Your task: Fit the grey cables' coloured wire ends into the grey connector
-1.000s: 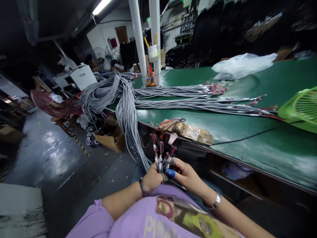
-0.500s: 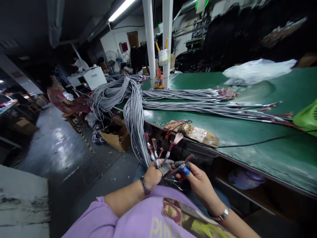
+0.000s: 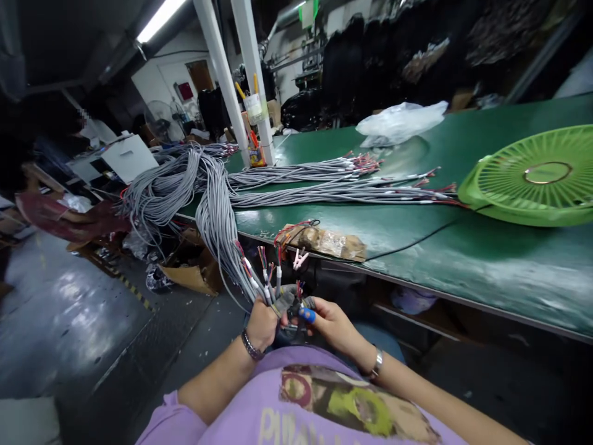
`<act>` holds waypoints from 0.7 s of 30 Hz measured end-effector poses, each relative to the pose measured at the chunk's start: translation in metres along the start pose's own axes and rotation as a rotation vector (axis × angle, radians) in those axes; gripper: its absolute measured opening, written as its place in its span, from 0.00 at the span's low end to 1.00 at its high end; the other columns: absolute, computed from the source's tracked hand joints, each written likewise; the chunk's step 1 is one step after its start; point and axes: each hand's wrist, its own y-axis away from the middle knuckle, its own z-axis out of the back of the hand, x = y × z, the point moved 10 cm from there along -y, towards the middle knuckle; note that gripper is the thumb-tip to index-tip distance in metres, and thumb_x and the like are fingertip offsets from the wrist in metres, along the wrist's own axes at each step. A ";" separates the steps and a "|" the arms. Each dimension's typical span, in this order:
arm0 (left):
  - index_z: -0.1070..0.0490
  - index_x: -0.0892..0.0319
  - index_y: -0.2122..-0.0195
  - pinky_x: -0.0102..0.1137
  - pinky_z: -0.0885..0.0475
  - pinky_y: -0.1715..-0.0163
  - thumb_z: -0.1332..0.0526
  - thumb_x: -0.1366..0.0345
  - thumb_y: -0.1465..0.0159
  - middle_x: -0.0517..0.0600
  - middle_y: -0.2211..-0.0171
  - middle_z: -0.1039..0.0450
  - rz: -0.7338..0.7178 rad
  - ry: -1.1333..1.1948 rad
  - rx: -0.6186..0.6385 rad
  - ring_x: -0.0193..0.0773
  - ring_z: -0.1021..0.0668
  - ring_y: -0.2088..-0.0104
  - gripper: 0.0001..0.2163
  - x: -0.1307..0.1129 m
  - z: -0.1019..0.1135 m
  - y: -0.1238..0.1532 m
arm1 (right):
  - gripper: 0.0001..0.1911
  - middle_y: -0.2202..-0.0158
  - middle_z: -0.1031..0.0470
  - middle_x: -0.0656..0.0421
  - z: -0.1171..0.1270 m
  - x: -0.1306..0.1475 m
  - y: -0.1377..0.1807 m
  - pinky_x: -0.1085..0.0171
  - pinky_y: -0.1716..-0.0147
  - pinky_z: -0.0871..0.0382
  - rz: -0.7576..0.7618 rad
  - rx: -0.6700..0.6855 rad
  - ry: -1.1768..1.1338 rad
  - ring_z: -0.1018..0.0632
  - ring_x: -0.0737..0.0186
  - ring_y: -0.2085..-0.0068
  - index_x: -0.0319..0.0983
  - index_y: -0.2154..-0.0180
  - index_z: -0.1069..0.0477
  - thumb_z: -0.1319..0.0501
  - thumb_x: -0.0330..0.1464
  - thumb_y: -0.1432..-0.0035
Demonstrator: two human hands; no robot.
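Note:
Several grey cables (image 3: 217, 216) hang in a thick bundle over the table edge, and their ends run into my left hand (image 3: 263, 322). It is closed around them, with stripped ends of coloured wires (image 3: 265, 262) and white bands standing up above the fist. Close beside it, my right hand (image 3: 332, 322) pinches one cable end whose thin coloured wires (image 3: 299, 288) point upward. Grey finger covers and a blue wrap (image 3: 306, 314) are on the fingers. Just beyond the hands, a pale pink clip (image 3: 300, 258) shows at the table edge. The fingertips partly hide the pinched cable.
More grey cables (image 3: 296, 196) lie along the green table (image 3: 486, 266). A wooden board wrapped in tape (image 3: 331, 242) sits at its edge. To the right is a green fan (image 3: 523, 176) with a black cord. White posts (image 3: 254, 74) rise behind; an open carton (image 3: 189, 278) stands below.
The view has swung right, bringing the whole green fan into sight. My right hand has come closer to my left, and its cable end now points more upright.

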 end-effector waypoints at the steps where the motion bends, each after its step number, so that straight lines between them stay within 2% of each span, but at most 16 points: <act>1: 0.22 0.64 0.68 0.24 0.47 0.88 0.35 0.51 0.48 0.42 0.92 0.41 0.021 -0.010 0.028 0.26 0.41 0.89 0.18 0.004 -0.003 -0.002 | 0.18 0.75 0.27 0.60 -0.003 0.001 -0.002 0.68 0.79 0.37 -0.002 0.022 -0.014 0.32 0.69 0.78 0.38 0.72 0.30 0.37 0.47 0.52; 5: 0.23 0.65 0.67 0.25 0.47 0.88 0.33 0.51 0.51 0.42 0.91 0.40 0.118 -0.037 0.070 0.26 0.40 0.89 0.21 0.019 -0.007 -0.008 | 0.16 0.73 0.25 0.60 -0.011 0.000 -0.008 0.69 0.77 0.35 -0.038 0.082 -0.092 0.28 0.66 0.74 0.38 0.68 0.29 0.38 0.45 0.50; 8: 0.23 0.64 0.65 0.24 0.45 0.86 0.32 0.51 0.52 0.44 0.87 0.35 0.155 -0.012 0.092 0.26 0.37 0.87 0.21 0.021 -0.009 -0.015 | 0.16 0.73 0.25 0.60 -0.006 -0.010 -0.014 0.69 0.79 0.36 -0.106 0.058 -0.110 0.29 0.69 0.78 0.38 0.69 0.29 0.37 0.45 0.51; 10: 0.23 0.63 0.64 0.24 0.45 0.86 0.33 0.51 0.52 0.46 0.84 0.32 0.139 -0.002 0.084 0.26 0.38 0.86 0.20 0.018 -0.007 -0.020 | 0.17 0.76 0.26 0.61 0.002 -0.015 -0.019 0.69 0.79 0.37 -0.131 0.036 -0.071 0.30 0.69 0.79 0.37 0.70 0.30 0.36 0.45 0.52; 13: 0.23 0.62 0.68 0.25 0.46 0.85 0.33 0.53 0.50 0.46 0.84 0.32 0.086 -0.035 0.022 0.26 0.39 0.86 0.17 0.009 0.004 -0.027 | 0.15 0.77 0.28 0.62 0.024 -0.008 -0.026 0.68 0.77 0.36 -0.081 -0.043 0.047 0.29 0.67 0.77 0.37 0.72 0.30 0.36 0.44 0.52; 17: 0.24 0.62 0.77 0.26 0.40 0.80 0.35 0.55 0.47 0.49 0.83 0.29 0.052 -0.103 0.033 0.31 0.32 0.81 0.13 0.001 0.009 -0.029 | 0.16 0.74 0.28 0.60 0.047 0.009 -0.030 0.68 0.76 0.37 -0.045 -0.174 0.138 0.31 0.68 0.75 0.37 0.71 0.30 0.39 0.44 0.49; 19: 0.25 0.62 0.80 0.27 0.36 0.77 0.36 0.56 0.46 0.50 0.82 0.28 0.036 -0.131 0.054 0.33 0.29 0.79 0.14 0.000 0.008 -0.028 | 0.16 0.72 0.27 0.59 0.041 0.016 -0.033 0.67 0.74 0.35 -0.027 -0.150 0.117 0.29 0.66 0.73 0.37 0.68 0.30 0.39 0.44 0.49; 21: 0.25 0.62 0.77 0.27 0.35 0.78 0.35 0.56 0.47 0.49 0.83 0.27 0.086 -0.121 0.061 0.33 0.28 0.81 0.13 0.007 0.007 -0.028 | 0.16 0.72 0.26 0.59 0.026 0.020 -0.037 0.65 0.70 0.33 -0.003 -0.078 0.070 0.27 0.64 0.71 0.38 0.66 0.31 0.38 0.44 0.49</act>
